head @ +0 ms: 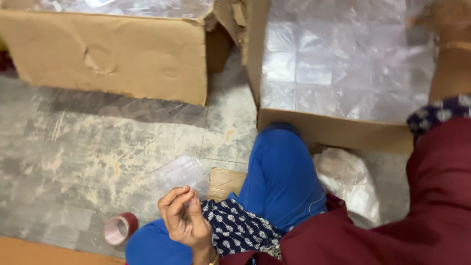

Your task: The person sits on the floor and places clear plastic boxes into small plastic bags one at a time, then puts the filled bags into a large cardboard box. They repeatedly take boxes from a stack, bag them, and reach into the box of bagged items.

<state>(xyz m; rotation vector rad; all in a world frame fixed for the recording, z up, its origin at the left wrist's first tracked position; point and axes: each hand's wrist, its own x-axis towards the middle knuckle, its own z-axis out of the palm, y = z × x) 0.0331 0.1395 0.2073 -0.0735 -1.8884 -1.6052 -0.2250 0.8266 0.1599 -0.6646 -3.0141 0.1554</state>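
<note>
While my left hand (182,216) pinches a clear plastic tray (179,175), my blurred right hand's (449,22) grip over the box (333,130) is unclear; I think the tray could slip.

We see clear see-through plastic container (179,174), brown corrugated cardboard boxes (122,54), bright blue trouser leg (279,176), navy cloth with white leaf print (235,228), maroon sleeve (431,196), dark red tape roll (120,228), mottled grey floor (73,147).
</note>
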